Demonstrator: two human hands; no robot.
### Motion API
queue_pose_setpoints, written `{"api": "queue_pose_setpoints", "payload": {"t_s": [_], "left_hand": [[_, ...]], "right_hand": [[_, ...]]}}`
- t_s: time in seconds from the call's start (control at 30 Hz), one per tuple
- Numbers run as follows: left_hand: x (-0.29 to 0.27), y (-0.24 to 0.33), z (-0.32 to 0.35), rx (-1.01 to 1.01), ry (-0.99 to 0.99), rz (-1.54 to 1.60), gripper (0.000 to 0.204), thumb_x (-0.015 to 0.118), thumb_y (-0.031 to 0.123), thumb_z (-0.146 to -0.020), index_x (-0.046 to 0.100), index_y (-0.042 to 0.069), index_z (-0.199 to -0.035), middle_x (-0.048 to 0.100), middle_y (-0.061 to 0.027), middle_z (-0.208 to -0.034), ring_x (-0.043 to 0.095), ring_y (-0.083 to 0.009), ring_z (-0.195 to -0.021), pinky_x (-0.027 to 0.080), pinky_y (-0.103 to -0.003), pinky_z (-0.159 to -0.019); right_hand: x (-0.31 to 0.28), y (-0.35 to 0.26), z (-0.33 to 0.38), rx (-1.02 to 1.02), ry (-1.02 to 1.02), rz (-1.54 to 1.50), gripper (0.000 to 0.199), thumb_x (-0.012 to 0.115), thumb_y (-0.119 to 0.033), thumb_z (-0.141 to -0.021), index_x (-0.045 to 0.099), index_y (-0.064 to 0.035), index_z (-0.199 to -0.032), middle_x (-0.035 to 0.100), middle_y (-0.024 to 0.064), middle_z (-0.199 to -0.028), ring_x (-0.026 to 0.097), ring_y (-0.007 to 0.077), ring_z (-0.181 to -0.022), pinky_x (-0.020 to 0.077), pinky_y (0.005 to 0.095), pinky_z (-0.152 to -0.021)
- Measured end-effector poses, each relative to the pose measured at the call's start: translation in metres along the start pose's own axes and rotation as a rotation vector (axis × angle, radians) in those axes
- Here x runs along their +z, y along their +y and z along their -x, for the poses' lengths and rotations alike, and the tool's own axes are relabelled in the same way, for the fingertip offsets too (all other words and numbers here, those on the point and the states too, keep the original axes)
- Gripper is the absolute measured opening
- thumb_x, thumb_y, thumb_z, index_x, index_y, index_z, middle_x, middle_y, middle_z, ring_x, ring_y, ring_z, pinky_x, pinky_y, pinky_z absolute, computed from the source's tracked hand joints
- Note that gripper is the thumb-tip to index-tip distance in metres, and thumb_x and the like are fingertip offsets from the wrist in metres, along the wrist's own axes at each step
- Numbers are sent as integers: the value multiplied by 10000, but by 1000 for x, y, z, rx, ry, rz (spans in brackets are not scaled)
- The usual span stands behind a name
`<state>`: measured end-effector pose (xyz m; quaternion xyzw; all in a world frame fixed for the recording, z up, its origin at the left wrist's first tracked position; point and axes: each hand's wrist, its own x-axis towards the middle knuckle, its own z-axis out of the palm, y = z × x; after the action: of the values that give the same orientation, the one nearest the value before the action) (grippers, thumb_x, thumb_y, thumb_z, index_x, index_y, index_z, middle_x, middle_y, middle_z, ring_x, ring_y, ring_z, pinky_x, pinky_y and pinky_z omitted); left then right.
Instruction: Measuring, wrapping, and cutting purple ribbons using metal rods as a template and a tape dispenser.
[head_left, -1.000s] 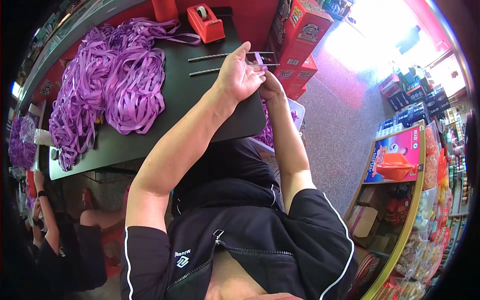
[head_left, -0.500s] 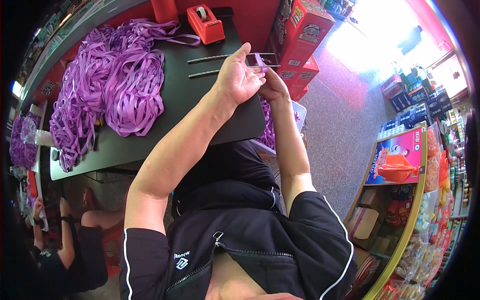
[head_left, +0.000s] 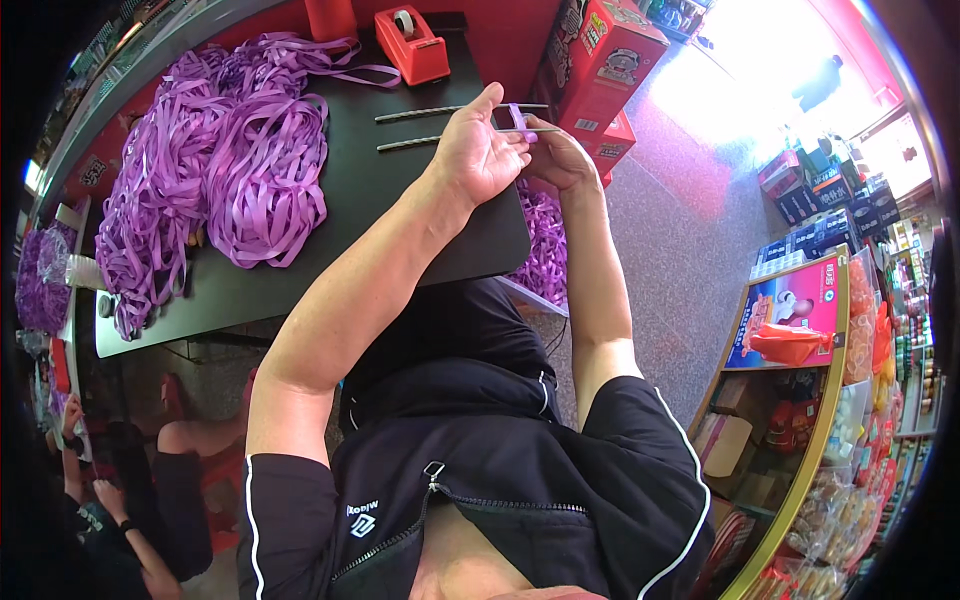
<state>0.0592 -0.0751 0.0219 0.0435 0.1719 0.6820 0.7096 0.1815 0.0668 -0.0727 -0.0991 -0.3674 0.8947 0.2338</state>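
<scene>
the left hand (head_left: 478, 155) is palm up, fingers partly curled, across 2 thin metal rods (head_left: 408, 146) over the dark counter (head_left: 375, 205). a purple strip (head_left: 516, 117) spans both rods at its fingertips. the right hand (head_left: 565, 160) is bent in just beside the strip, its fingertips hidden; i cannot tell whether either hand grips it. a large purple ribbon heap (head_left: 265, 190) lies on the counter to the left, near a red tape dispenser (head_left: 424, 62).
</scene>
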Motion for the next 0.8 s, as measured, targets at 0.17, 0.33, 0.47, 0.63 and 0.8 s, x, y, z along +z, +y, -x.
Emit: {"api": "queue_pose_setpoints", "payload": {"t_s": [0.17,0.33,0.47,0.63,0.8], "left_hand": [[0,-1,0,5,1,-2,715,557,301,-927,115,244,-1486,-132,-386,-1447,-86,-449,-1399,-62,-490,-1134],[0,-1,1,8,-19,-9,692,537,329,-937,124,248,-1486,-136,-382,-1449,-97,-449,-1398,-57,-492,-1135],[0,-1,2,7,-21,-19,681,512,355,-946,114,252,-1489,-136,-379,-1450,-99,-447,-1398,-58,-490,-1135],[4,-3,3,0,-1,-23,680,495,365,-951,97,256,-1493,-132,-380,-1451,-94,-447,-1399,-63,-489,-1134],[0,0,3,6,-24,-82,709,487,402,-944,70,250,-1497,-107,-385,-1453,-42,-451,-1401,-62,-498,-1132]], "right_hand": [[-6,3,8,-32,-83,-72,230,480,-196,-949,547,-46,-1109,620,107,-991,601,237,-898,470,407,-840],[-6,8,4,-94,-167,-104,254,466,-216,-952,541,-54,-1134,619,105,-993,595,246,-904,457,424,-860],[-8,7,3,-89,-76,-65,248,485,-241,-949,571,-62,-1097,621,84,-928,582,235,-856,452,402,-829],[-19,-11,13,-33,-36,-167,291,524,-336,-939,630,-69,-987,611,35,-806,520,155,-681,432,314,-662],[20,-35,17,58,317,201,345,634,-395,-866,680,-55,-906,583,-12,-729,470,85,-576,378,250,-539]]}}
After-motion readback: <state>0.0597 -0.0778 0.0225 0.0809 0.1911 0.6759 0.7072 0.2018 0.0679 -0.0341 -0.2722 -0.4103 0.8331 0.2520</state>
